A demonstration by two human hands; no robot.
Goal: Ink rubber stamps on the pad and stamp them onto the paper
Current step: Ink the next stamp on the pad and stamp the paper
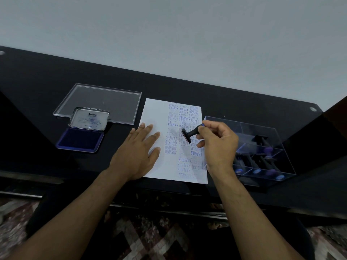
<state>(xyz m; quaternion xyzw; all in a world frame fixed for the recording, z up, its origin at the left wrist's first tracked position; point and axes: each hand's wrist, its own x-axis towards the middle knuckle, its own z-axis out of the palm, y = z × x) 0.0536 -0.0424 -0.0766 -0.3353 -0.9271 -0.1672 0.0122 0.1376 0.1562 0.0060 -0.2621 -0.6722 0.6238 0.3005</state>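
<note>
My left hand [139, 152] is flat on the paper [155, 117] pinning it down while my right hand [217, 145] pinches a stamp [189, 135] tilted just above the prints, so I reckon next up is re-inking on the open pad [79, 140] off left.

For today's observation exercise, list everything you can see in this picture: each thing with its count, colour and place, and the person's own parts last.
Table: one, black, spans the view.
Paper: one, white with blue stamp prints, centre.
Ink pad: one, blue, lid open, left of paper.
Clear lid: one, transparent, behind the ink pad.
Stamp box: one, clear, right of paper, several stamps inside.
Stamp: one, black, tilted above paper.
Left hand: flat on paper.
Right hand: grips the stamp.
</note>
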